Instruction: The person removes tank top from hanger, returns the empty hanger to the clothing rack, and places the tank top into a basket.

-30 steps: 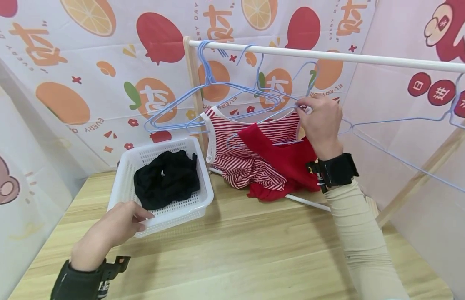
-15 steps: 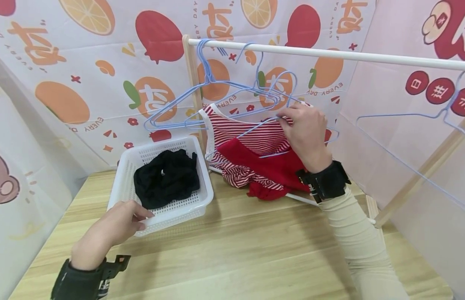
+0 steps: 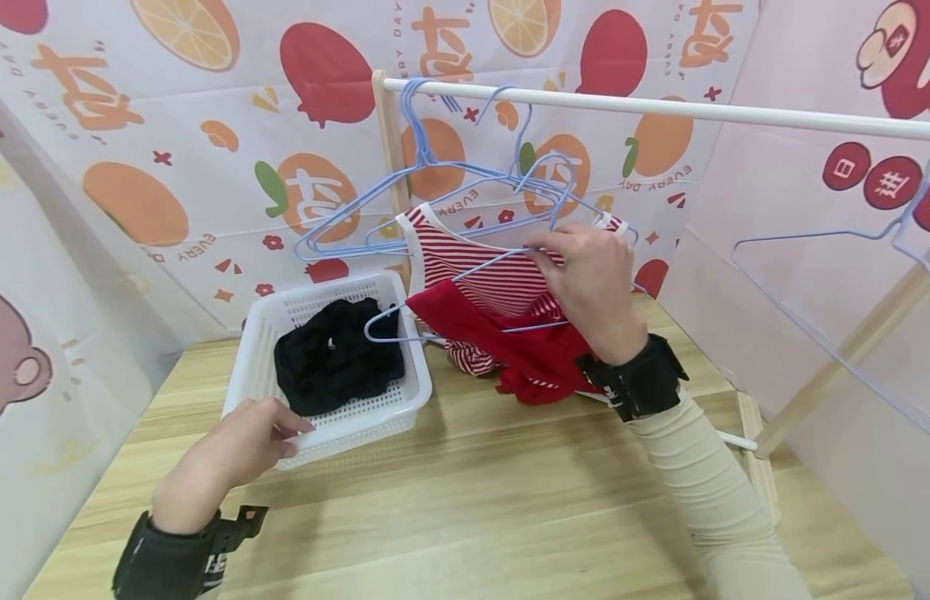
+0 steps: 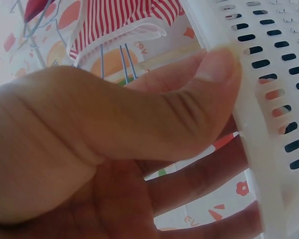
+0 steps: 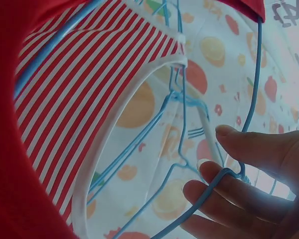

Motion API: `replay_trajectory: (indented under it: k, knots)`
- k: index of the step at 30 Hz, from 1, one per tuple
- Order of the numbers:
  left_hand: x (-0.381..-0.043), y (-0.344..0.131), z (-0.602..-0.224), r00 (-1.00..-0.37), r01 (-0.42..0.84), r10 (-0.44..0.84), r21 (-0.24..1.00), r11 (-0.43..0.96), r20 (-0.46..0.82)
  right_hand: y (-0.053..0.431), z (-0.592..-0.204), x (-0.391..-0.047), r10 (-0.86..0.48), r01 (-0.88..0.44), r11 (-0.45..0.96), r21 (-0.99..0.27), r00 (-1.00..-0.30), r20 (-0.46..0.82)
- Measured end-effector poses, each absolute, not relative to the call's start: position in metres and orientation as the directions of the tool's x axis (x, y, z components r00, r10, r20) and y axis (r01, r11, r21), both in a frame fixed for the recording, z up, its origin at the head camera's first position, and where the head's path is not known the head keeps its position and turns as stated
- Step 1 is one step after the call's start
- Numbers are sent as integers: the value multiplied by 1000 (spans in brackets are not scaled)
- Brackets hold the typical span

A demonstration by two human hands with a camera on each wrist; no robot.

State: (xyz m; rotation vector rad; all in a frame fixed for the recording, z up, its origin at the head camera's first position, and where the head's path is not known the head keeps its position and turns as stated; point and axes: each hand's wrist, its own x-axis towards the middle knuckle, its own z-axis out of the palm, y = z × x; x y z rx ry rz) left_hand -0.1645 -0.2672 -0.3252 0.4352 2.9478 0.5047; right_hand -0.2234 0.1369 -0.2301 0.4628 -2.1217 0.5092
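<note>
My left hand point(image 3: 236, 454) pinches the near rim of a white plastic basket point(image 3: 375, 419), thumb on the rim and fingers beneath in the left wrist view. A crumpled black garment point(image 3: 339, 358) lies inside it. My right hand point(image 3: 591, 283) holds a blue wire hanger point(image 3: 486, 265) near its neck, the hook pointing up and apart from the rail. Over this hanger drapes a red garment point(image 3: 502, 346). Just behind it, a red-and-white striped sleeveless top point(image 3: 465, 250) hangs on another blue hanger. The right wrist view shows the hanger wire passing between my thumb and fingers point(image 5: 261, 149).
A white rail point(image 3: 660, 108) on wooden posts crosses above the wooden table point(image 3: 435, 517). Several blue hangers point(image 3: 420, 158) hang bunched at its left end, and another hanger point(image 3: 825, 236) hangs at the right. A fruit-printed cloth point(image 3: 322, 71) covers the wall behind.
My right hand has moved left and slightly down, carrying the hanger and red garment across the striped top; the hanger's left end now overlaps the basket. My left hand stays on the basket rim.
</note>
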Motion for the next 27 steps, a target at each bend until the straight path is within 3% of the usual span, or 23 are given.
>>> replay_trajectory:
  k: [13,20,27]
  knots:
    - [-163,-265,-325,-955,256,291,337,906,-58,120,-229,-212,-201,-514,849,-121,-527,826]
    - [-163,-265,-324,-957,248,285,344,906,-61,116,-224,-205,-269,-456,888,-57,-616,740]
    - [-160,-265,-324,-955,254,290,343,904,-57,117,-234,-202,-340,-494,867,-62,-679,651]
